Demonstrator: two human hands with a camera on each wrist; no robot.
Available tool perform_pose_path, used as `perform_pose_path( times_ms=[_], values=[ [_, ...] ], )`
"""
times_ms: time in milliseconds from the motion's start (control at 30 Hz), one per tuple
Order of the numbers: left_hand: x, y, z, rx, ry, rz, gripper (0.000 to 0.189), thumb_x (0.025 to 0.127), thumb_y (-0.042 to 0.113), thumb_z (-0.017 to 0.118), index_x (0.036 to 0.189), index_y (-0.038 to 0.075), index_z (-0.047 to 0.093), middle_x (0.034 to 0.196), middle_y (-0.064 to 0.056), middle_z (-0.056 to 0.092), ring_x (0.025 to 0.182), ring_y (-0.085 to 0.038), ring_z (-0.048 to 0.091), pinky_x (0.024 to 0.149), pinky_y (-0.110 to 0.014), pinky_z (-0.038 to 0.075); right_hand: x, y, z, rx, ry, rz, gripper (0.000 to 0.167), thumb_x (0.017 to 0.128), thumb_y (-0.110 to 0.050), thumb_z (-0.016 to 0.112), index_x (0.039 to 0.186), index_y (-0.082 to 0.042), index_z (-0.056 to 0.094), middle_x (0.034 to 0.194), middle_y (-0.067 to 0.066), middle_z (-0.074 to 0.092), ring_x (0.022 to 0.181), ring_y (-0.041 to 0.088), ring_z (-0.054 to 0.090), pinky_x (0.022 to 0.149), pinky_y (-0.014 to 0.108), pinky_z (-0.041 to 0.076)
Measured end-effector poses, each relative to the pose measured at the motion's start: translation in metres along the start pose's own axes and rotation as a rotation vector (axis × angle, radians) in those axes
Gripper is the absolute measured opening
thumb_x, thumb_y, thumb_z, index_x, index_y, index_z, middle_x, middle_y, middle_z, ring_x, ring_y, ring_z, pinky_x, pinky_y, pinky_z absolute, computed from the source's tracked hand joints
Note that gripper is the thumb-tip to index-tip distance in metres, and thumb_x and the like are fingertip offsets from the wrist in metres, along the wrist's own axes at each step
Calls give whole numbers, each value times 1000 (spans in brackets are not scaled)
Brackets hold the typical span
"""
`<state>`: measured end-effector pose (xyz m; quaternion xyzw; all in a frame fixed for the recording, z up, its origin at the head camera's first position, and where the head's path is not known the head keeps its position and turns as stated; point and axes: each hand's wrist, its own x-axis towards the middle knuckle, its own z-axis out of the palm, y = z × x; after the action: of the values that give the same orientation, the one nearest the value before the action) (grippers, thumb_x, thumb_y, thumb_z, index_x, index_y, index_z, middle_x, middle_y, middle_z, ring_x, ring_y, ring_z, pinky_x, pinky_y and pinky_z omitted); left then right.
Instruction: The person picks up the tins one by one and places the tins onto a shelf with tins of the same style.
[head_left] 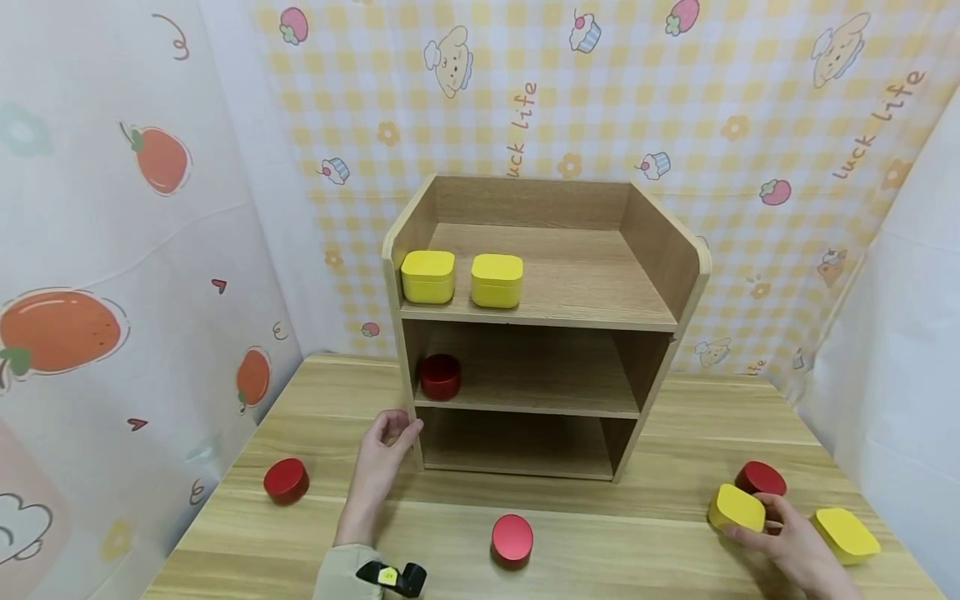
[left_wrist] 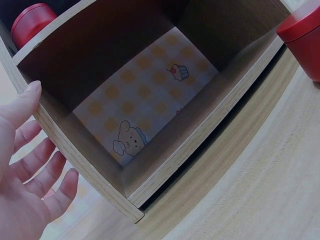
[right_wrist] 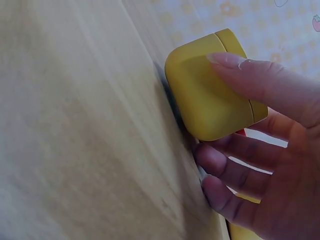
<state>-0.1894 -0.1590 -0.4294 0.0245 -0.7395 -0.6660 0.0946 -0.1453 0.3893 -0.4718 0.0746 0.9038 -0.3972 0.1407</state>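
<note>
Box, yellow [head_left: 737,510], sits pinched in your right hand [head_left: 793,542] at the right of the table [head_left: 671,454], likely for a steady hold; it hides your index fingertip and part of a red container [head_left: 761,477]. Your left hand [head_left: 381,457], well apart, loosely bent, holds nothing beside the shelf unit [head_left: 577,279]; contact is unconfirmed. Shadow dims the middle tier's back.

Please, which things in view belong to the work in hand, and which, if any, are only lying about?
Probably the work:
yellow box in right hand; shelf beside left hand; other yellow boxes; round red boxes.

Probably only surroundings:
wooden table; patterned cloths.
</note>
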Motion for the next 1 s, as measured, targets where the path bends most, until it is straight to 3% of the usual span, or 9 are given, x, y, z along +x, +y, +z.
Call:
perform_pose_path(
  times_ms=[700,1000],
  values=[
    [-1,1,0,16,-5,2,28,94,17,68,111,-2,56,107,-11,58,103,-21,54,83,-21,47,-8,-19,-4,32,42,-20,84,91,-39,69,139,13,25,130,37,42,112,46,51,77,39,54],
    [-1,0,0,12,-6,31,32,93,20,70,110,-2,55,106,-9,58,99,-16,55,79,-22,48,-15,-32,-6,-4,94,-73,80,91,-35,70,140,11,27,124,26,51,105,33,56,72,30,51]
  ],
)
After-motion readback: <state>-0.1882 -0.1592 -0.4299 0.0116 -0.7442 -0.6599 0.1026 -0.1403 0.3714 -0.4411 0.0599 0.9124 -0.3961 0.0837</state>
